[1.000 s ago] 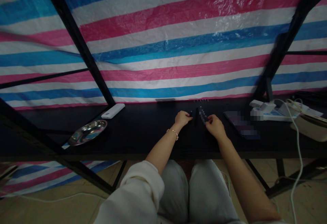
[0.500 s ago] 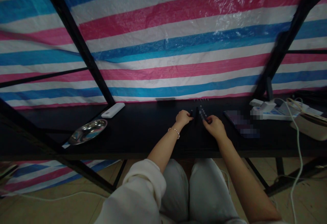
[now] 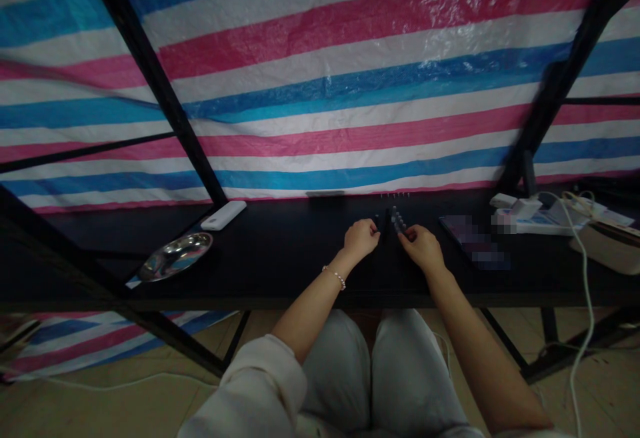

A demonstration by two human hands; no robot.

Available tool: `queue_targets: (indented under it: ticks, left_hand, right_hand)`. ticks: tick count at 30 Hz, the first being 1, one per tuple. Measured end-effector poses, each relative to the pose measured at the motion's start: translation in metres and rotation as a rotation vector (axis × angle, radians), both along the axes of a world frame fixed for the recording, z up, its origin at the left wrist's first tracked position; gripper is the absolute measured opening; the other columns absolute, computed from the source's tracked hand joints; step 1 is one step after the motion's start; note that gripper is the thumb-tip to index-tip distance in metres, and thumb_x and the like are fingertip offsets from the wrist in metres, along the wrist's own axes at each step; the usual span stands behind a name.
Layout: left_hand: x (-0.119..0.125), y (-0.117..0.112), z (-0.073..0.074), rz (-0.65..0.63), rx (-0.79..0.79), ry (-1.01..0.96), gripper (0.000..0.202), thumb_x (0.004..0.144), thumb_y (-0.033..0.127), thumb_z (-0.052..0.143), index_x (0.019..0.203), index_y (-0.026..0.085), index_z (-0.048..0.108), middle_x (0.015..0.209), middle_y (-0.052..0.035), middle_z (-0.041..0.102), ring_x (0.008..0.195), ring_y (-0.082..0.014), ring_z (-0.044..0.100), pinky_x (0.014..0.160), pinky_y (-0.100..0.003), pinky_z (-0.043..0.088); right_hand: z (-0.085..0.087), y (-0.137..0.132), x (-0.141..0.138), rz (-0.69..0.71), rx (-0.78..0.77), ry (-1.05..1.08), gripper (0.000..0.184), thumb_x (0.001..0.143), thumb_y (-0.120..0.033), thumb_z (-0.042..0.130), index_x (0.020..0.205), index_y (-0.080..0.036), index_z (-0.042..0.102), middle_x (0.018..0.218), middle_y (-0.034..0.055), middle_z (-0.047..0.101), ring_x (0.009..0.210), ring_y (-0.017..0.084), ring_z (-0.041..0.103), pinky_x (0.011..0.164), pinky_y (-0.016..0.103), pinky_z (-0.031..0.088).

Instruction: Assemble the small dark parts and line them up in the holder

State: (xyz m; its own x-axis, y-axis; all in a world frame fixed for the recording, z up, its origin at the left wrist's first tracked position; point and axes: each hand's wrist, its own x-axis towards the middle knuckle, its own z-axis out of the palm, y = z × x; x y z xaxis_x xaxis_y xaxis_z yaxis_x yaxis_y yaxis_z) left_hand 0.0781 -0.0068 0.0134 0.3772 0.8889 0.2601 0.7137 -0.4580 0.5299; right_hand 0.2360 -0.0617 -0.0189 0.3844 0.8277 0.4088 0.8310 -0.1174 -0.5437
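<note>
A small dark block with rows of little round studs (image 3: 395, 219) stands on the black table (image 3: 280, 258), between my two hands. My left hand (image 3: 361, 238), with a bead bracelet on its wrist, rests curled just left of the block, fingertips pinched at a small dark piece I cannot make out. My right hand (image 3: 421, 248) is curled on the block's right side, thumb and forefinger pinched together at the studs. What they grip is too small and dark to name.
A shiny metal dish (image 3: 175, 256) lies at the table's left, with a white flat device (image 3: 223, 215) behind it. A dark tablet (image 3: 470, 241), white chargers (image 3: 520, 210) and cables (image 3: 583, 271) crowd the right side. Black frame bars (image 3: 165, 105) slant overhead before a striped tarp (image 3: 320, 78).
My left hand has drawn back slightly toward me and to the right. My right hand has stayed pinched at the studded block.
</note>
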Motion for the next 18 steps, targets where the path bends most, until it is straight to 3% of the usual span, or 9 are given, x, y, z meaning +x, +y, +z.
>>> queue_targets:
  ticks: [10, 18]
  left_hand:
    - [0.022, -0.004, -0.001, 0.049, -0.077, 0.065, 0.023, 0.069, 0.036, 0.062, 0.081, 0.016, 0.064, 0.083, -0.0106, 0.065, 0.080, -0.0229, 0.061, 0.068, -0.029, 0.044]
    - [0.023, -0.002, -0.002, 0.066, -0.109, 0.009, 0.013, 0.070, 0.029, 0.060, 0.074, 0.018, 0.064, 0.080, -0.0074, 0.066, 0.075, -0.0180, 0.061, 0.063, -0.025, 0.043]
  right_hand:
    - [0.001, -0.001, 0.000, 0.011, 0.016, 0.003, 0.019, 0.074, -0.037, 0.051, 0.073, -0.019, 0.056, 0.073, 0.0037, 0.060, 0.067, 0.016, 0.056, 0.056, 0.025, 0.035]
    - [0.003, -0.002, -0.001, 0.038, 0.047, 0.016, 0.015, 0.074, -0.033, 0.050, 0.071, -0.018, 0.056, 0.071, 0.0030, 0.060, 0.065, 0.015, 0.055, 0.055, 0.024, 0.035]
